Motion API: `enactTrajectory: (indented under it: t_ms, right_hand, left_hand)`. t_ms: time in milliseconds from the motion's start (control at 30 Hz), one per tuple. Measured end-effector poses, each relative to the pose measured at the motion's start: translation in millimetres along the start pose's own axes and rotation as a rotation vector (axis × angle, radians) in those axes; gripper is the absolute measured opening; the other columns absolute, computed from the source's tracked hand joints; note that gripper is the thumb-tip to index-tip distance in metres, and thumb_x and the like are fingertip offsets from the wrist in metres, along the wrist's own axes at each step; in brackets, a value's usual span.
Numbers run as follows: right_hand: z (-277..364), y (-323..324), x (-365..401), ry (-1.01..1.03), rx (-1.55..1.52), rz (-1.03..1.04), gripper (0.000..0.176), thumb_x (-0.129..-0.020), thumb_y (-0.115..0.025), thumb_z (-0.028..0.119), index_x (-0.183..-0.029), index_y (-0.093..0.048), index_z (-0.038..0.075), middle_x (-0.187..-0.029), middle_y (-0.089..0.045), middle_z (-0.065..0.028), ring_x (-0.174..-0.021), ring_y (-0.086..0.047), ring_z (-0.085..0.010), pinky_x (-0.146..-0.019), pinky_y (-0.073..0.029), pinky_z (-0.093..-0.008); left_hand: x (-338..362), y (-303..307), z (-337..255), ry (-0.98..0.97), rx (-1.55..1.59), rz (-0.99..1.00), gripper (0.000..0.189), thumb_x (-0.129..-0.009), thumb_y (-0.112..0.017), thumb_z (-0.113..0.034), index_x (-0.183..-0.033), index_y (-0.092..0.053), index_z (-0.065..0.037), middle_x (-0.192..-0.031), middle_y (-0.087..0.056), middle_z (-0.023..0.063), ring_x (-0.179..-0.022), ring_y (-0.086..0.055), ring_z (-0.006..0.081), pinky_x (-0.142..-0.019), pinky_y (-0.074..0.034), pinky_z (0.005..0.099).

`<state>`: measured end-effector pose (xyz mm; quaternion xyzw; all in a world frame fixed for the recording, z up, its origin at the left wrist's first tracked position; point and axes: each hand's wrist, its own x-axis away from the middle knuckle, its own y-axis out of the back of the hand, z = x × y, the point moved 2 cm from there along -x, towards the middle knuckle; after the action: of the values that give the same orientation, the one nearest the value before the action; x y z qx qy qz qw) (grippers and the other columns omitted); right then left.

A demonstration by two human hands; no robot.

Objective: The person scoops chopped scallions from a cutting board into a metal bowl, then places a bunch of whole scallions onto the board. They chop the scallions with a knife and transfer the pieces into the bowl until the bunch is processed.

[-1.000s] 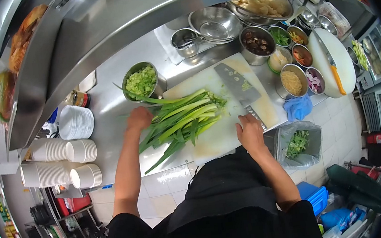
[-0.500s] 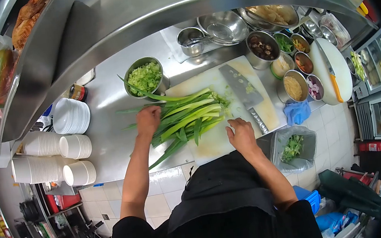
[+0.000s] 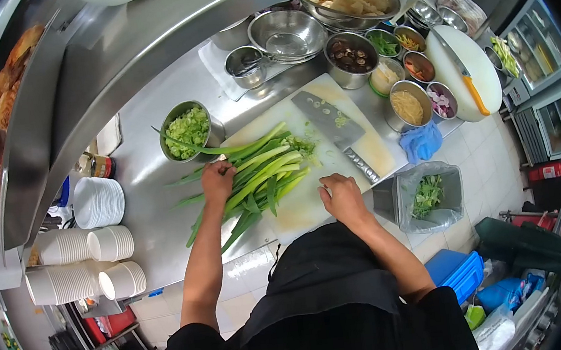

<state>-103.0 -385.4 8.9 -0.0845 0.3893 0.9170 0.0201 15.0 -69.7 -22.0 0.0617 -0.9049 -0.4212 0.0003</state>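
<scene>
A bunch of spring onions (image 3: 260, 177) lies across the white cutting board (image 3: 292, 218), green leaves trailing left onto the steel counter. Over the leaves, my left hand (image 3: 219, 180) is closed, its fingertips pinched on a spring onion leaf. My right hand (image 3: 344, 199) hovers at the board's near edge, fingers loosely curled and apart from the thumb, holding nothing. Beyond it a cleaver (image 3: 333, 124) rests flat on the board, chopped green bits stuck to its blade. Behind the bunch stands a metal pot of chopped spring onion (image 3: 187, 133).
Stacked white bowls (image 3: 71, 282) and lids (image 3: 99, 201) line the left side. Right of the board are metal containers of ingredients (image 3: 408, 108), a blue cloth (image 3: 420, 143) and a round board with a knife (image 3: 463, 78). A lined bin (image 3: 452, 190) stands below. A steel shelf (image 3: 141, 45) overhangs the counter.
The camera view has turned and shifted. My right hand's fingers have curled in more. My left hand remains at the leaves, its fingers pinched together. The cleaver still lies on the board.
</scene>
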Motion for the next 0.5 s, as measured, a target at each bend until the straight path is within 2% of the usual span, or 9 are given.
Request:
enactTrajectory:
  t_ms: [100, 233, 300, 367, 400, 467, 500]
  right_hand:
    - [3, 7, -1, 0.006, -0.019, -0.011, 0.019, -0.078, -0.068, 0.008, -0.095, -0.069, 0.000, -0.086, -0.067, -0.0173, -0.082, -0.064, -0.0341, -0.074, -0.047, -0.0443]
    - [0, 16, -19, -0.030, -0.136, -0.039, 0.016, -0.079, -0.065, 0.006, -0.093, -0.069, 0.000, -0.084, -0.066, -0.0193, -0.078, -0.063, -0.0384, -0.071, -0.050, -0.0468]
    - [-5, 7, -52, -0.007, -0.071, -0.090, 0.016, -0.080, -0.059, 0.003, -0.093, -0.069, 0.001, -0.088, -0.065, -0.0227, -0.080, -0.063, -0.0407, -0.072, -0.051, -0.0472]
    - [-26, -19, -102, 0.069, -0.062, -0.205, 0.018, -0.079, -0.057, 0.001, -0.092, -0.069, 0.002, -0.092, -0.066, -0.0223, -0.086, -0.064, -0.0404, -0.076, -0.052, -0.0466]
    - [-29, -26, -127, 0.035, -0.042, -0.151, 0.019, -0.079, -0.056, 0.000, -0.093, -0.069, 0.003, -0.095, -0.066, -0.0221, -0.090, -0.063, -0.0399, -0.079, -0.052, -0.0464]
    - [-31, -38, -166, 0.007, -0.021, -0.118, 0.021, -0.079, -0.056, 0.000, -0.095, -0.069, 0.003, -0.098, -0.066, -0.0219, -0.094, -0.063, -0.0394, -0.082, -0.052, -0.0462]
    - [-34, -48, -182, -0.065, 0.019, 0.033, 0.024, -0.080, -0.056, 0.001, -0.101, -0.069, 0.004, -0.100, -0.067, -0.0212, -0.096, -0.064, -0.0377, -0.084, -0.051, -0.0441]
  left_hand:
    - [5, 20, -8, -0.086, -0.152, -0.021, 0.015, -0.070, -0.079, -0.011, -0.082, -0.071, -0.007, -0.084, -0.063, 0.0106, -0.081, -0.063, 0.0292, -0.074, -0.050, 0.0414]
    - [14, 59, -69, -0.126, -0.230, -0.022, 0.011, -0.070, -0.077, -0.008, -0.078, -0.070, -0.008, -0.082, -0.064, 0.0107, -0.081, -0.062, 0.0321, -0.075, -0.050, 0.0436]
    - [5, 47, -118, -0.508, -0.163, 0.021, 0.007, -0.070, -0.075, -0.009, -0.074, -0.069, -0.009, -0.081, -0.065, 0.0122, -0.081, -0.062, 0.0353, -0.075, -0.050, 0.0441]
    - [-20, 9, -131, -0.495, -0.161, 0.155, 0.005, -0.071, -0.073, -0.010, -0.075, -0.069, -0.008, -0.085, -0.067, 0.0143, -0.082, -0.062, 0.0370, -0.077, -0.050, 0.0432]
    - [-35, -5, -132, -0.507, -0.160, 0.140, 0.005, -0.071, -0.073, -0.010, -0.075, -0.069, -0.008, -0.085, -0.067, 0.0143, -0.082, -0.062, 0.0370, -0.077, -0.050, 0.0432]
    - [-61, -35, -124, -0.279, -0.234, 0.461, 0.011, -0.077, -0.073, -0.015, -0.083, -0.069, -0.006, -0.101, -0.068, 0.0149, -0.093, -0.064, 0.0345, -0.083, -0.050, 0.0414]
    - [-67, -41, -120, -0.294, -0.235, 0.450, 0.011, -0.077, -0.073, -0.015, -0.083, -0.069, -0.006, -0.101, -0.068, 0.0148, -0.093, -0.064, 0.0345, -0.083, -0.050, 0.0414]
